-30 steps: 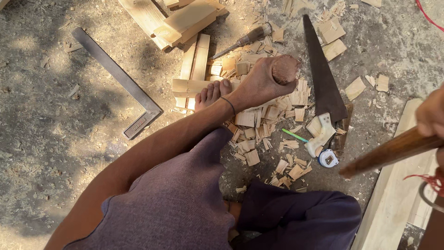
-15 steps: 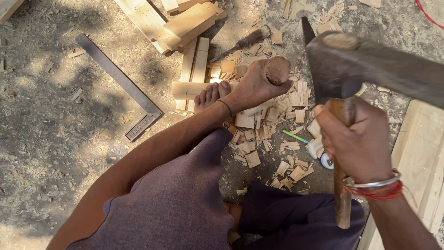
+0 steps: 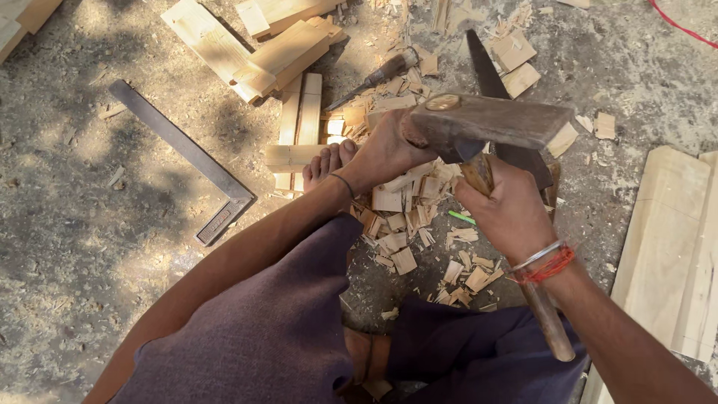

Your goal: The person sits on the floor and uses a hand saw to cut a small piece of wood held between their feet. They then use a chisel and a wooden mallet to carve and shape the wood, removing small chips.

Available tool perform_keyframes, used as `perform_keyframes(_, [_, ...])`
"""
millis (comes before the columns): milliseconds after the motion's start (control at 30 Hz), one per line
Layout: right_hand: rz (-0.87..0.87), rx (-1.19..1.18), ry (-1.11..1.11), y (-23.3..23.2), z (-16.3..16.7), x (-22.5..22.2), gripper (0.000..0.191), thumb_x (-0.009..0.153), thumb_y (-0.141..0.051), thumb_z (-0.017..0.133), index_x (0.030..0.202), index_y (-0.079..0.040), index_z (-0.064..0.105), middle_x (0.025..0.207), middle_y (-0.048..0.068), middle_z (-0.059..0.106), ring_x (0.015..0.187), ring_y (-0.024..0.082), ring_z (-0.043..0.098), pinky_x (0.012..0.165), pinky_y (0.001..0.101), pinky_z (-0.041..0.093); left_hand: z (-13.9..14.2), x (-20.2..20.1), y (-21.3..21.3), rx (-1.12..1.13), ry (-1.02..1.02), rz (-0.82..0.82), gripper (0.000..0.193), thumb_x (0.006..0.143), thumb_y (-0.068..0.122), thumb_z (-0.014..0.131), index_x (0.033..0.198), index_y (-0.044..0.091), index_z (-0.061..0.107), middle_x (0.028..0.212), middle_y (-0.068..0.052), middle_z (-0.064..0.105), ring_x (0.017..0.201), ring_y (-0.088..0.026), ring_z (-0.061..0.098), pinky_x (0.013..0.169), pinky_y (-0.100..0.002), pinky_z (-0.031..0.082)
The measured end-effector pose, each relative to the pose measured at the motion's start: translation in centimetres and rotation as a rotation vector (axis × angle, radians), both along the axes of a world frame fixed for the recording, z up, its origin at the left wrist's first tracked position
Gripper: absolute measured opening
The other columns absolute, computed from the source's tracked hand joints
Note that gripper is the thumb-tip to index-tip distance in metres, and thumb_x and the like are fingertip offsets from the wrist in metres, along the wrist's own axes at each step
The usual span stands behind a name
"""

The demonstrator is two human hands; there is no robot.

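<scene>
Half a second on, we have brought the hammer (image 3: pixel 486 123) down from its raised swing until its iron head meets the top of the wooden handle in our left hand (image 3: pixel 385 153): the blow is landing. Nearest us, the right hand (image 3: pixel 508 213) has its fingers clenched round the hammer's shaft, wrist bent downward. Beyond it, the left hand grips the upright handle above a scatter of wood chips (image 3: pixel 407 224) on the ground, beside a bare foot (image 3: pixel 329 158). Farther off lie a steel square (image 3: pixel 183 153) and planks (image 3: pixel 254 49).
</scene>
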State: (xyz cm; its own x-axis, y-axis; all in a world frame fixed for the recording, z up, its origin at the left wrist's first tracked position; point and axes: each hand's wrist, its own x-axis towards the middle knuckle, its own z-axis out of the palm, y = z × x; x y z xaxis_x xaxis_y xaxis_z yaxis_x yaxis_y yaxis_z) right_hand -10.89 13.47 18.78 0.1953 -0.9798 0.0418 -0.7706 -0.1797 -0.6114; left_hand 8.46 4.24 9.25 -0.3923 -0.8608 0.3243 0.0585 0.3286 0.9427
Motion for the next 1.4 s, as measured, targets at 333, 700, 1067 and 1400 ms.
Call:
perform_keyframes(333, [-0.163, -0.022, -0.89, 6.9, -1.7, -1.9, 0.021, 0.106, -0.005, 0.051, 0.086, -0.009, 0.045, 0.058, -0.001, 0.043, 0.049, 0.01, 0.042, 0.051, 0.0317, 0.045, -0.2, 0.5, 3.3, 0.015, -0.128, 0.04, 0.029, 0.087, 0.027, 0.081, 0.097, 0.003, 0.067, 0.085, -0.007, 0.072, 0.079, -0.013, 0.069, 0.075, -0.033, 0.057])
perform_keyframes(700, [-0.211, -0.077, -0.992, 9.2, -4.3, -4.2, 0.03, 0.111, -0.007, 0.046, 0.081, -0.009, 0.04, 0.061, 0.0, 0.039, 0.055, 0.012, 0.04, 0.062, 0.0368, 0.048, 0.6, -7.6, -0.8, -0.01, -0.715, 0.072, 0.017, 0.079, 0.015, 0.074, 0.089, 0.002, 0.071, 0.074, -0.014, 0.073, 0.067, -0.022, 0.068, 0.073, -0.043, 0.056])
perform_keyframes(1067, [-0.212, -0.144, -1.027, 9.1, -4.6, -4.0, 0.029, 0.112, -0.008, 0.046, 0.084, -0.009, 0.04, 0.055, 0.001, 0.039, 0.048, 0.011, 0.04, 0.055, 0.0344, 0.046, 5.7, -1.4, -4.4, -0.278, 0.122, 0.241, 0.042, 0.097, 0.014, 0.072, 0.069, 0.008, 0.042, 0.058, 0.0, 0.041, 0.049, -0.006, 0.048, 0.049, -0.026, 0.047])
perform_keyframes(1400, [-0.246, -0.203, -1.011, 9.6, -5.4, -4.3, 0.033, 0.115, -0.01, 0.046, 0.082, -0.007, 0.041, 0.054, 0.001, 0.038, 0.046, 0.012, 0.038, 0.052, 0.0347, 0.044, 1.7, -2.3, -3.3, -0.272, 0.133, 0.368, 0.023, 0.101, 0.031, 0.071, 0.093, 0.009, 0.068, 0.064, 0.002, 0.061, 0.051, -0.004, 0.062, 0.048, -0.022, 0.054])
